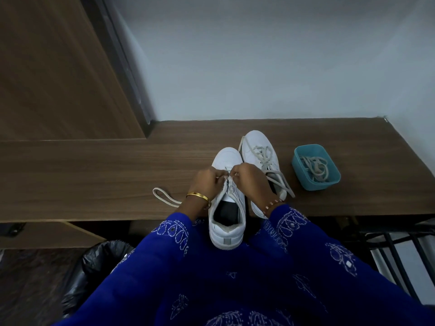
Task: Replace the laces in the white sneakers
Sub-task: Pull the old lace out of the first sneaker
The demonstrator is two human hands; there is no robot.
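Observation:
Two white sneakers stand on the wooden desk (94, 175). The near sneaker (227, 222) points away from me, its heel hanging over the desk edge. My left hand (208, 182) and my right hand (249, 178) meet over its eyelets, each pinching a white lace (229, 184) near the tongue. A loose loop of that lace (164, 198) trails on the desk to the left. The far sneaker (259, 149) stands to the right, loosely laced with a greyish lace (275, 170).
A teal plastic box (303, 175) holding a bundle of greyish laces (314, 168) sits on the desk at the right. A bin with a black bag (94, 267) stands below left. Black metal bars (395, 255) are at lower right. The wall is behind the desk.

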